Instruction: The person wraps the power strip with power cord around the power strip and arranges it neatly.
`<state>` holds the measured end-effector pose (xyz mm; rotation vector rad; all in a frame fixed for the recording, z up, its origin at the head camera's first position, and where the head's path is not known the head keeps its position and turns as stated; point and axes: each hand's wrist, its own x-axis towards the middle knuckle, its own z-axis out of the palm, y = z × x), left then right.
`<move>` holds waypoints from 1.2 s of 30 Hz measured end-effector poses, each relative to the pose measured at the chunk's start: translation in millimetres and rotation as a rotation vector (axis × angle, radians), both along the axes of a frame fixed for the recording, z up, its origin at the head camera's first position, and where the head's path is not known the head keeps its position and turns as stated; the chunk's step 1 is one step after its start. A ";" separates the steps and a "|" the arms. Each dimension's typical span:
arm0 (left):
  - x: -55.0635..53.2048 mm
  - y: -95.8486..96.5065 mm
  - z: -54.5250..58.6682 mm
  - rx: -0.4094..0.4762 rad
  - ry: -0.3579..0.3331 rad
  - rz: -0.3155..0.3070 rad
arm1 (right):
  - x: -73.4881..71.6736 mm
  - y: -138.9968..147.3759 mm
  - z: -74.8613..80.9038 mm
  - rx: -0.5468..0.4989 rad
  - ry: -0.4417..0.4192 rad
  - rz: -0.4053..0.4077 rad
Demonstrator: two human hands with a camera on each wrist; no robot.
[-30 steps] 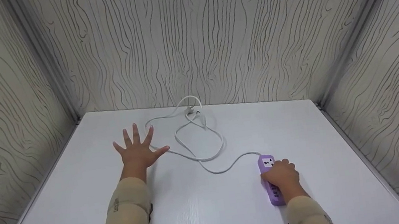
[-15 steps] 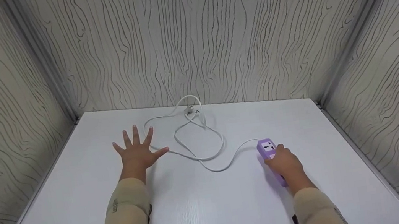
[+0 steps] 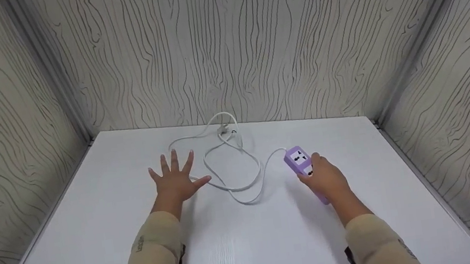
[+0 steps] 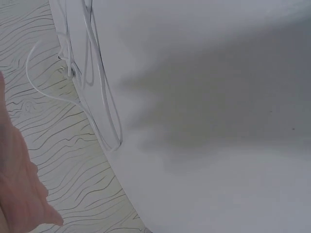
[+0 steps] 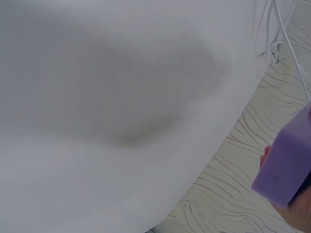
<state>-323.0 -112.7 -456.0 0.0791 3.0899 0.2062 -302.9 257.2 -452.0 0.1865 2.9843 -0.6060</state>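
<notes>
My right hand grips a purple power strip with white sockets, thumb on its left side and fingers over its right. In the right wrist view the end of the power strip shows above the table, with fingertips behind it. A white cord runs from its far end to loose loops. My left hand, fingers spread wide and straight, hovers over the left part of the table beside the cord and holds nothing. Part of the left hand shows in the left wrist view.
The white table meets a wood-grain patterned back wall, with similar walls at both sides. Near the back edge lies the cord's plug, partly among the loops.
My right hand has lifted the power strip and moved it forward and left, tilting its far end leftward. The cord has slackened and bent. The left hand has shifted slightly right.
</notes>
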 end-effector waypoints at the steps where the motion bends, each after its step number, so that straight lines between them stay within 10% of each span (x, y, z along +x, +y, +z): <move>1: 0.6 3.2 0.1 -0.004 -0.001 -0.007 | 0.6 -3.2 1.9 0.000 0.010 0.012; 15: 9.0 60.5 -5.7 0.119 -0.003 -0.130 | 14.3 -42.6 21.5 -0.020 0.149 0.124; 25: 24.0 105.0 -5.5 0.523 -0.016 -0.182 | 24.3 -57.6 25.6 -0.063 0.212 0.147; 36: 27.5 124.6 -2.6 0.955 -0.056 -0.070 | 29.3 -71.9 26.1 -0.087 0.222 0.148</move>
